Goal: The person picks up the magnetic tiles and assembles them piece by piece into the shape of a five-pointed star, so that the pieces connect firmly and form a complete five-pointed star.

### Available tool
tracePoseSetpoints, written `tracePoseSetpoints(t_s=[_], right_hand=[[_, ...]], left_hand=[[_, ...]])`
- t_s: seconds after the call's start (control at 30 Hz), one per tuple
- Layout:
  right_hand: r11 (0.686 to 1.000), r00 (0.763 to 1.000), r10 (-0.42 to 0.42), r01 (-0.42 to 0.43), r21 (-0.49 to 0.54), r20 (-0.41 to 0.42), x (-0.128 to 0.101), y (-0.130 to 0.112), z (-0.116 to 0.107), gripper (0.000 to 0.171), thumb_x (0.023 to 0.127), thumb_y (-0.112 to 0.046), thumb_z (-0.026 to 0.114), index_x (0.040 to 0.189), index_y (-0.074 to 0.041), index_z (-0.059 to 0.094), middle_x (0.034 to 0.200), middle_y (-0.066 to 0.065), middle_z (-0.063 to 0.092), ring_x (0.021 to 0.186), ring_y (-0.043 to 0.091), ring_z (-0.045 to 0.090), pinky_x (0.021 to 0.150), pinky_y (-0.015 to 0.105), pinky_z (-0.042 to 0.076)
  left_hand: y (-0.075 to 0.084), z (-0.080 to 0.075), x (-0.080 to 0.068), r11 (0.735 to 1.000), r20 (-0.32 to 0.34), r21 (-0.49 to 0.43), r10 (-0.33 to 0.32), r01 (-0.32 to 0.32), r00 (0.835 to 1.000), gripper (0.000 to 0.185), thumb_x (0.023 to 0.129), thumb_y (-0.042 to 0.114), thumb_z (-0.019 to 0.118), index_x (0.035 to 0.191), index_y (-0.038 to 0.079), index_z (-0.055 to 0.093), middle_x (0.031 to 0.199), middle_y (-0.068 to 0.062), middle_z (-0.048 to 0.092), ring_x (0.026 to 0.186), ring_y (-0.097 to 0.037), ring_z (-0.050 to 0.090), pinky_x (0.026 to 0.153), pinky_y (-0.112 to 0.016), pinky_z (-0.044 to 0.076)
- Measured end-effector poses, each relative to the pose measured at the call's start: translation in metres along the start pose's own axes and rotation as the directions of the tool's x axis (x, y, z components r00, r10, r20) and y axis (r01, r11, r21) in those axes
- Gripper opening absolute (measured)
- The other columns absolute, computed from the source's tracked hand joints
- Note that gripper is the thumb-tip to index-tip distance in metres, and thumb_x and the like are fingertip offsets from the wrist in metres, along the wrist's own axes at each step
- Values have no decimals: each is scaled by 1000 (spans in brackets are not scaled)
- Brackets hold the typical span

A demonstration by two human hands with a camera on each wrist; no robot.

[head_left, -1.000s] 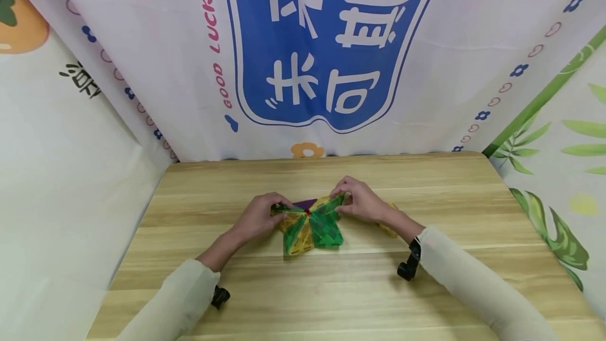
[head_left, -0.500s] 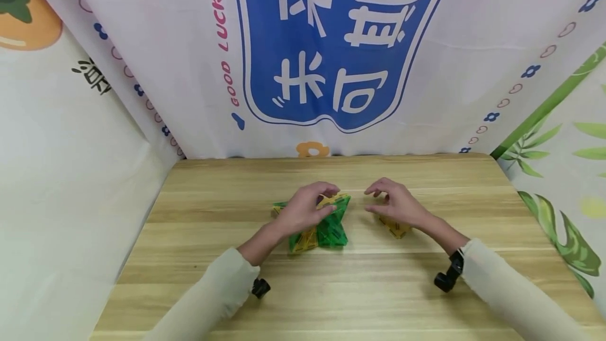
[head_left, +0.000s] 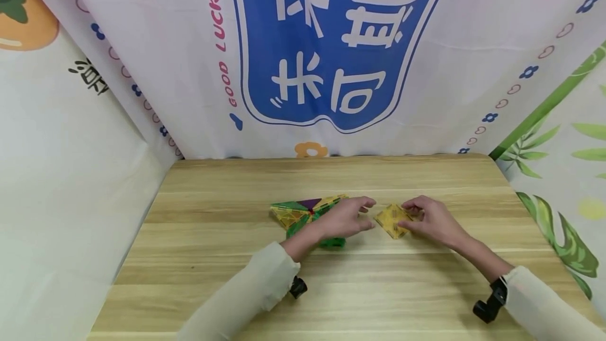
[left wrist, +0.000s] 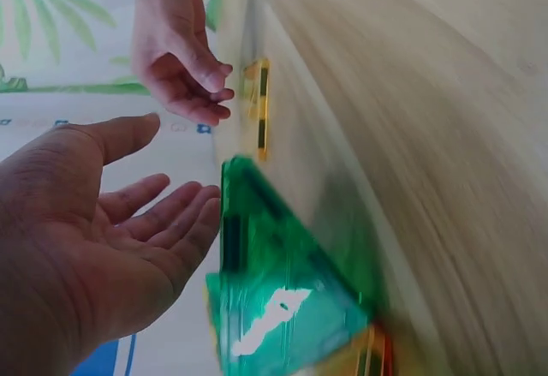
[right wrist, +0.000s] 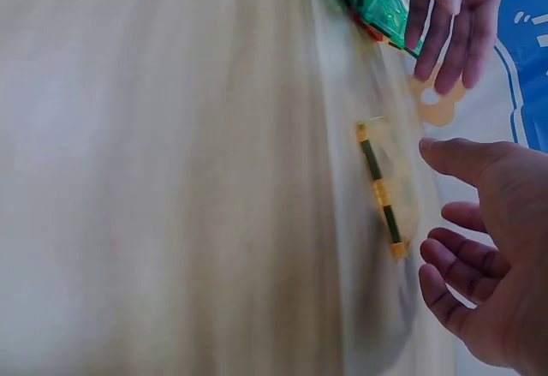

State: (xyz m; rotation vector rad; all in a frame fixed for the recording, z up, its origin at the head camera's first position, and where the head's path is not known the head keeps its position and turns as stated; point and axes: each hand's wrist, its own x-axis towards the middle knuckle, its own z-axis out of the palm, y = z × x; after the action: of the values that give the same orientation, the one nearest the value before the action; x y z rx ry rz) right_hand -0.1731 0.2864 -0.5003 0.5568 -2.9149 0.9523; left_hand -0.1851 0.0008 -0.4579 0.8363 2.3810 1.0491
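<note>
A star-like build of see-through magnetic tiles (head_left: 290,206) in green, yellow and purple lies mid-table, its tiles meeting at a red centre. My left hand (head_left: 345,219) reaches across its right side, partly hiding it. In the left wrist view that hand's fingers are spread loosely beside a green triangular tile (left wrist: 287,282), holding nothing. To the right lies a yellow magnetic tile (head_left: 391,220), diamond-wise in the head view. My right hand (head_left: 435,221) is at its right edge, thumb and fingers apart. The right wrist view shows a gap between this hand (right wrist: 505,247) and the yellow tile (right wrist: 387,189).
The wooden table (head_left: 350,293) extends around the tiles on all sides. A printed cloth (head_left: 199,120) hangs behind its far edge, and more cloth stands at left and right. A small black device (head_left: 490,301) sits on the right wrist, another (head_left: 297,287) on the left.
Both hands have let go of the tile build and moved right. The left hand has passed over the build towards the yellow tile; the right hand has come to that tile's right side.
</note>
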Motion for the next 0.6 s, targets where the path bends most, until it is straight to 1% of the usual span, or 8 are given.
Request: tracePoseSetpoints(t_s=[0.1, 0.2, 0.37, 0.43, 0.6], right_hand=[[1000, 1000, 24, -24, -3, -14, -6, 2, 1, 51, 84, -27, 92, 120, 4, 74, 109, 13, 74, 94, 24, 69, 74, 28, 56], [999, 999, 36, -36, 3, -23, -9, 2, 6, 56, 82, -29, 94, 121, 4, 73, 108, 13, 76, 94, 23, 70, 75, 28, 55], [998, 997, 55, -55, -9, -48, -14, 0, 13, 61, 78, -31, 96, 123, 3, 73, 112, 14, 75, 98, 26, 71, 81, 34, 56], [998, 997, 52, -53, -24, -65, -16, -2, 15, 61, 78, -31, 97, 123, 2, 73, 114, 15, 74, 99, 28, 70, 81, 37, 56], [999, 995, 36, -39, -36, -92, -18, -6, 20, 61, 77, -30, 98, 123, 1, 74, 115, 14, 73, 100, 28, 69, 82, 41, 57]], left_hand=[[2, 7, 8, 1000, 28, 0, -16, 16, 999, 59, 105, 21, 69, 156, 3, 48, 155, -14, 56, 137, -25, 60, 106, -28, 53], [3, 11, 13, 999, 28, -1, -46, 46, 999, 60, 104, 21, 71, 156, 4, 49, 156, -13, 56, 138, -25, 59, 107, -29, 52], [3, 16, 17, 994, 35, -43, -99, 100, 995, 59, 104, 21, 70, 156, 3, 50, 154, -14, 57, 140, -27, 57, 111, -33, 50], [2, 18, 18, 992, 41, -53, -111, 113, 993, 57, 104, 22, 70, 155, 3, 50, 154, -14, 58, 141, -27, 57, 112, -33, 49], [1, 21, 22, 989, 58, -69, -125, 129, 990, 55, 105, 21, 67, 155, 5, 51, 153, -12, 59, 138, -25, 58, 110, -32, 50]])
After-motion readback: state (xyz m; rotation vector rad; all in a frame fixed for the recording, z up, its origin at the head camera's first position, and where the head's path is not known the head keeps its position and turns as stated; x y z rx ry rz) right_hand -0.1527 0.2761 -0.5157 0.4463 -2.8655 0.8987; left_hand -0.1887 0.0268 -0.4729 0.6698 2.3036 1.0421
